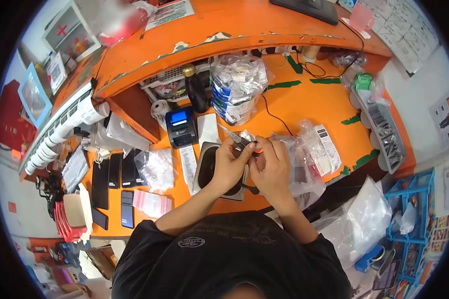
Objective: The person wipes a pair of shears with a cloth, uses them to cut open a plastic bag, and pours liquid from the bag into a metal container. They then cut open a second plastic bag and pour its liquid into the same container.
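Note:
Close together over the front of the orange desk, both my hands have their fingers closed. My left hand grips what looks like scissors, their pointed grey blade aimed up and left. My right hand pinches a small black item with an orange part, its fingertips meeting those of the left. Below them hangs a black strap; whether it joins that item is hidden by the fingers. Under my left hand is a rectangular metal tin with a dark inside.
A label printer and a full plastic bag stand behind. Left lie several phones and small clear bags. Plastic wrap and a white box lie right. A grey tray stands farther right.

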Tool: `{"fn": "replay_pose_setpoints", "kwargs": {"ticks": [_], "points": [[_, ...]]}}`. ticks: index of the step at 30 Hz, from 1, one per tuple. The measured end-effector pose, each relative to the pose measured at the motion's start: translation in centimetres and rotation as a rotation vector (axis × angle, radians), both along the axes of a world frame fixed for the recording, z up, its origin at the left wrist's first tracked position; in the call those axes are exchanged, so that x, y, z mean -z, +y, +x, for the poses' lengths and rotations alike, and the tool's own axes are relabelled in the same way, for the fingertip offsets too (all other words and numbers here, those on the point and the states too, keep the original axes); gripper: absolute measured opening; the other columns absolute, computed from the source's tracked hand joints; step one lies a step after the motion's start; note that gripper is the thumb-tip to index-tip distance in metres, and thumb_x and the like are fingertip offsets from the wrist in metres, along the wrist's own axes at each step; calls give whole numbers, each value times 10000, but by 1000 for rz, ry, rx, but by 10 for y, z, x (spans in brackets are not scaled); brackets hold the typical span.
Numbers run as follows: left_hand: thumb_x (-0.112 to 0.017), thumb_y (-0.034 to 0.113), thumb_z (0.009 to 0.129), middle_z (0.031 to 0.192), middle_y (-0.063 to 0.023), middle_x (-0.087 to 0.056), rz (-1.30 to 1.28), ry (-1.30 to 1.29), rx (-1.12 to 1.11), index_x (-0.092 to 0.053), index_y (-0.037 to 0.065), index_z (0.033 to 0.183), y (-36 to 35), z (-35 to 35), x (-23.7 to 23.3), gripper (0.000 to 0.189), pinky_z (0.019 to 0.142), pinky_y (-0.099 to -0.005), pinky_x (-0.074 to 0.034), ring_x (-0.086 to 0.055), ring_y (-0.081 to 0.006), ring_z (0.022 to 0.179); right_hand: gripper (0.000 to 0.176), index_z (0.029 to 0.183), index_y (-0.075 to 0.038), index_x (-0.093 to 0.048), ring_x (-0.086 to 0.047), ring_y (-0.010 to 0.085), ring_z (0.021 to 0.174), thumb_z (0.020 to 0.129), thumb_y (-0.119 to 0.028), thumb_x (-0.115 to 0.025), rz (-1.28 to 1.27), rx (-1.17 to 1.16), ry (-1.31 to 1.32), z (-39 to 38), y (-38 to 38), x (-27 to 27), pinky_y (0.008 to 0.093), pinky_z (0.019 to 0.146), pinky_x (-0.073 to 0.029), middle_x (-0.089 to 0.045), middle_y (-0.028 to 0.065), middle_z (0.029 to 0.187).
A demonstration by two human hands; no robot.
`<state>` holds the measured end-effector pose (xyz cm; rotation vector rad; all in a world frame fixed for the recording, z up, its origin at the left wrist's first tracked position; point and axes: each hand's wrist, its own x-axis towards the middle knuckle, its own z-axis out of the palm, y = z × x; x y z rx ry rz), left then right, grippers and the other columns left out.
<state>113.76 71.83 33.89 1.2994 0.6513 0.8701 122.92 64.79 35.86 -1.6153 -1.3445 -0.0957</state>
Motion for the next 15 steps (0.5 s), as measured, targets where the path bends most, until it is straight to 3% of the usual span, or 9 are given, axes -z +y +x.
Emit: {"fn": "replay_pose_setpoints", "kwargs": {"ticks": [6,8,10,13,15], "points": [[-510,128,885,886,-61,-573,-63,-193,89,-488,-8,1064,-2,-9,-12,226,654,-211,-471,-573,-99,755,334,1034,24,-579,-511,328,856,703,-16,-595,-35,-7,-203,-4,2,-4,391,760,-422,-592,168,888],[-479,165,870,919,-42,-577,-411,-350,175,-461,46,1136,3,-14,-12,292,673,-217,-463,-574,-97,755,342,1054,37,-564,-512,321,871,717,-15,-578,-89,-33,-201,-4,1,-9,389,762,-425,-593,170,876],[-458,178,848,867,-30,-580,-416,-331,150,-487,64,1092,5,-19,-13,271,668,-207,-458,-575,-101,727,350,1075,51,-548,-513,315,887,731,-14,-561,-138,-61,-201,-2,1,-13,387,765,-429,-595,172,863],[-501,148,868,773,10,-574,-218,-152,109,-550,76,920,13,-24,-1,102,638,-189,-434,-543,-61,682,351,1081,27,-542,-520,346,893,731,0,-541,-134,-123,-166,-2,0,-14,401,769,-423,-597,198,884],[-520,139,869,765,15,-570,-192,-177,112,-555,71,921,14,-25,2,93,626,-193,-432,-536,-57,671,329,1070,20,-527,-536,334,873,741,18,-520,-150,-172,-57,-3,-2,-14,393,760,-427,-593,202,832]]}}
